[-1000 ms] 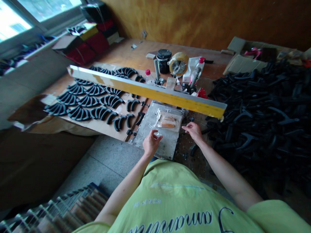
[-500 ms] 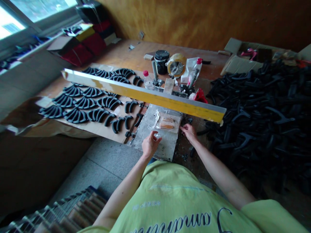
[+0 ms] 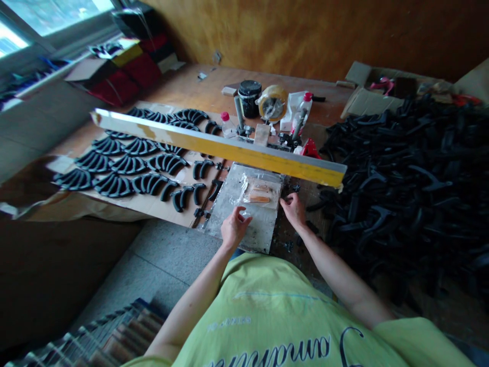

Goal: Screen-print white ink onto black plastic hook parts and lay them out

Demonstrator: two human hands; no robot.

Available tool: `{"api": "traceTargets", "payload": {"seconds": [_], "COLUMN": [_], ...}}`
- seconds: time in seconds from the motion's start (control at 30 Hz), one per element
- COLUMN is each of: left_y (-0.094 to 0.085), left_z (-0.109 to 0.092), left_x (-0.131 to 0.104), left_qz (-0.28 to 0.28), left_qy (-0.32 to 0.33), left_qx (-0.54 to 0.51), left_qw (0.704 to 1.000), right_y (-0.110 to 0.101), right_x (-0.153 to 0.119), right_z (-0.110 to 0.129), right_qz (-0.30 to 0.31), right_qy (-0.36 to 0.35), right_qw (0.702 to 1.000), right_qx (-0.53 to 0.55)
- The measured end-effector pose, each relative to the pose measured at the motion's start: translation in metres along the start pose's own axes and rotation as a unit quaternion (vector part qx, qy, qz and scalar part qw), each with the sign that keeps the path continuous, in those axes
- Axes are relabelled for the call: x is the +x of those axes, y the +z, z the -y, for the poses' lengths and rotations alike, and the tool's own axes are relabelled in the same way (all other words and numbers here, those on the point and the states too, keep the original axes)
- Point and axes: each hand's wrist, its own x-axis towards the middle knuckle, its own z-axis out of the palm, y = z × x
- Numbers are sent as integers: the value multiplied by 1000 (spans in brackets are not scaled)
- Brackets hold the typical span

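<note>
A grey metal plate [image 3: 237,191] lies in front of my body. On it sits a clear plastic-wrapped block [image 3: 250,196] with an orange-brown piece [image 3: 260,199] on top. My left hand [image 3: 234,225] is over the plate's near left part, its thumb and fingers curved and apart, with nothing seen between them. My right hand [image 3: 293,209] is at the plate's right edge, beside the wrapped block, fingertips pinched together; whatever they hold is too small to make out.
A long yellow and white bar [image 3: 221,148] crosses above the plate. Curved black parts [image 3: 130,164] lie in rows on cardboard at left. A big heap of black parts [image 3: 382,178] is at right. Behind stand a black jar [image 3: 249,99], tape [image 3: 272,103] and red-capped bottles [image 3: 304,109].
The whole view has shifted slightly, so the scene sits a little further left. My right hand's fingers have closed slightly; both hands stay in nearly the same places by the plate.
</note>
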Motion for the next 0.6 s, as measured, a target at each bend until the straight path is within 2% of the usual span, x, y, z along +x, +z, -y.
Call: {"api": "traceTargets", "payload": {"seconds": [0.23, 0.33, 0.47, 0.53, 0.6], "left_y": [1, 0, 0, 0, 0], "left_z": [2, 2, 1, 0, -1], "left_x": [0, 0, 0, 0, 0], "left_qz": [-2, 0, -4, -6, -6], "left_qy": [3, 6, 2, 1, 2], "left_qx": [-11, -13, -10, -8, -7], "left_qw": [1000, 1000, 1000, 1000, 1000], "right_y": [-6, -9, -5, 1, 5], "right_x": [-5, -18, -34, -37, -37], "right_z": [-6, -2, 14, 20, 19], "right_qz": [-57, -100, -49, -35, -40], "right_qy": [-1, -97, -280, -311, -312], "right_qw": [998, 990, 957, 946, 944], "right_qx": [2, -6, -57, -83, -98]}}
